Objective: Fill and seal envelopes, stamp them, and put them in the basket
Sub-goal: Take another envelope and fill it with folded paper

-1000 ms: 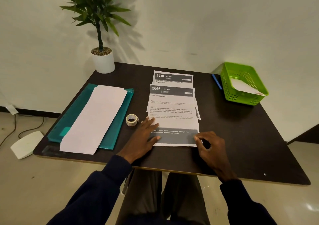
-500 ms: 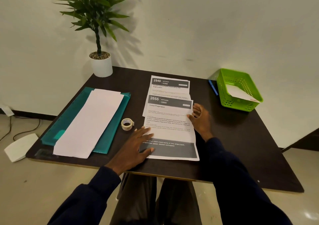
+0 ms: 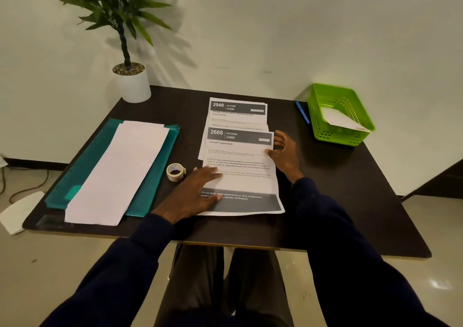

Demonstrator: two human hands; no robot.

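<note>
The person is sitting at a dark square table [image 3: 338,188] with both hands on a white printed sheet headed "2666" [image 3: 240,183], which is lying flat at the middle of the near edge. The left hand [image 3: 198,191] is resting palm down on the sheet's left margin, with its fingers straight and together, pressing the paper to the table. The right hand [image 3: 285,153] is reaching to the sheet's far right corner. Its thumb tip is touching the right edge and its fingers are loosely bent just beside the corner. Whether it is pinching the paper cannot be told.

A second printed sheet headed "2940" [image 3: 238,114] is lying behind the first, partly tucked under its top edge. A small roll of clear tape [image 3: 176,172] is standing just beside the left hand's fingers, off the paper.

To the left, a stack of long white envelopes [image 3: 120,171] is lying on a teal plastic folder [image 3: 151,183] and overhanging its near end. At the far right corner, a bright green perforated plastic basket [image 3: 335,135] is holding a white envelope [image 3: 340,119] that is leaning at a slant inside it. A blue pen [image 3: 302,112] is lying on the table just to the left of the basket. A green leafy plant in a white round pot [image 3: 132,86] is standing at the far left corner, against the wall.
</note>
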